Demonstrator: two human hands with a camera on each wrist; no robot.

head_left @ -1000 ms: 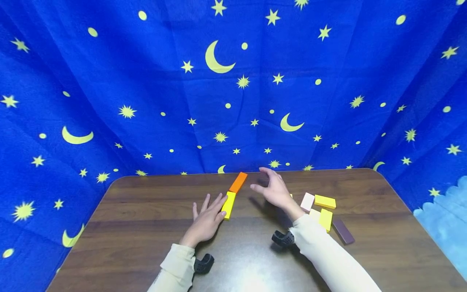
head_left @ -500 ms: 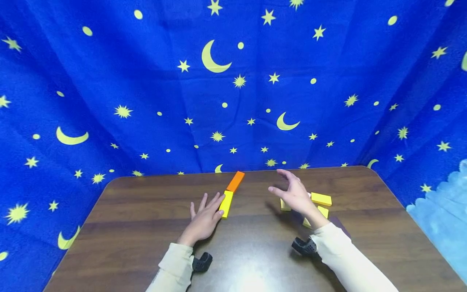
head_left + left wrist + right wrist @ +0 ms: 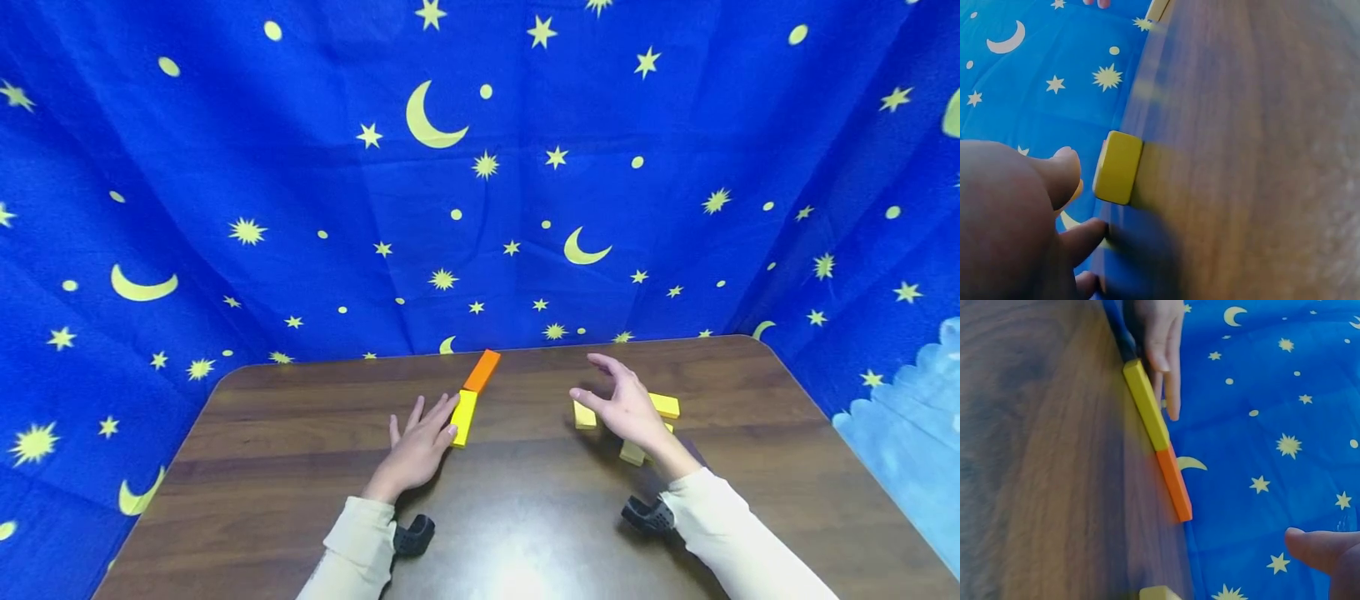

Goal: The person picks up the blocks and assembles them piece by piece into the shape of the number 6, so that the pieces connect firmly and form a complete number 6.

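My left hand (image 3: 416,450) lies with spread fingers at the left side of a yellow block (image 3: 463,419), index finger and thumb at its edge. An orange block (image 3: 482,370) continues from its far end, and the right wrist view shows the yellow block (image 3: 1146,406) and orange block (image 3: 1175,484) end to end. With thumb and fingers apart, my right hand (image 3: 630,412) hovers over a group of blocks, holding nothing. Just left of it is a pale yellow block (image 3: 584,415); another yellow block (image 3: 664,405) shows behind. A pale block (image 3: 632,452) is partly covered by the hand.
A dark block (image 3: 693,452) is mostly hidden beneath the right forearm. The wooden table (image 3: 300,467) ends at a blue curtain (image 3: 337,167) with moons and stars. Black wrist mounts (image 3: 414,535) sit below both sleeves.
My right hand has moved to the right, from beside the orange block to above the group of blocks. The left hand stays at the yellow block. The head view has shifted slightly.
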